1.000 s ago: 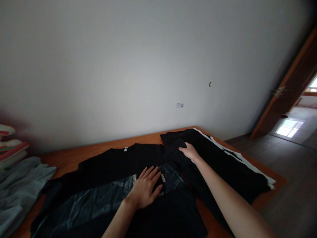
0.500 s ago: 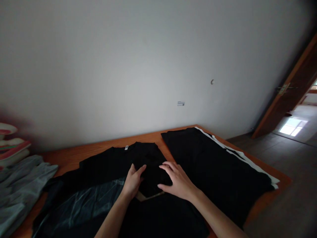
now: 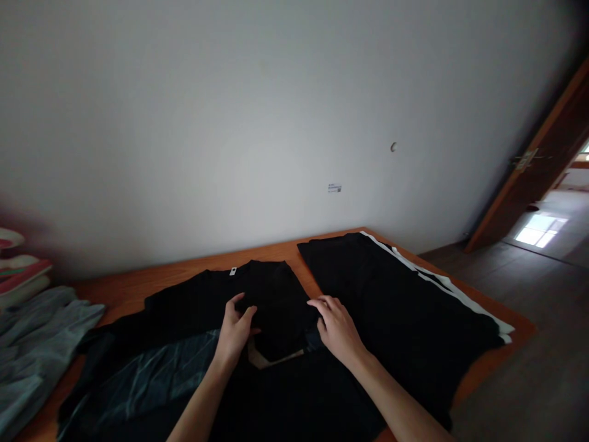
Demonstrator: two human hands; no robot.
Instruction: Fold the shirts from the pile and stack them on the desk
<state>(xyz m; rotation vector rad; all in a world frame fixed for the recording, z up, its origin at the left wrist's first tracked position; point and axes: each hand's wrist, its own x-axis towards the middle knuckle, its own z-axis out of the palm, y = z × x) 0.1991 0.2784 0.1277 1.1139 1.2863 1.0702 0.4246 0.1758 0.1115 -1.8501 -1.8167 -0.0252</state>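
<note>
A black T-shirt (image 3: 271, 301) lies spread on a wooden table, its white neck label at the far edge. A dark blue-green printed area (image 3: 161, 374) shows on the left part of the cloth, and a tan strip crosses it near the middle. My left hand (image 3: 234, 331) rests over the shirt left of that strip, fingers and thumb apart. At the shirt's right edge, my right hand (image 3: 338, 328) has its fingers curled around a bit of black cloth. Part of the grip is hidden behind the hand.
To the right lies another black garment (image 3: 386, 294) with white stripes along its far side. Grey cloth (image 3: 41, 344) and red-and-white items (image 3: 23, 270) sit at the left. Behind the table (image 3: 184, 267) rises a pale wall; a brown door (image 3: 529, 166) stands at right.
My hands have moved apart: the left shifted left, the right moved slightly right to the shirt's edge, and its fingers have closed on cloth. The view has shifted slightly.
</note>
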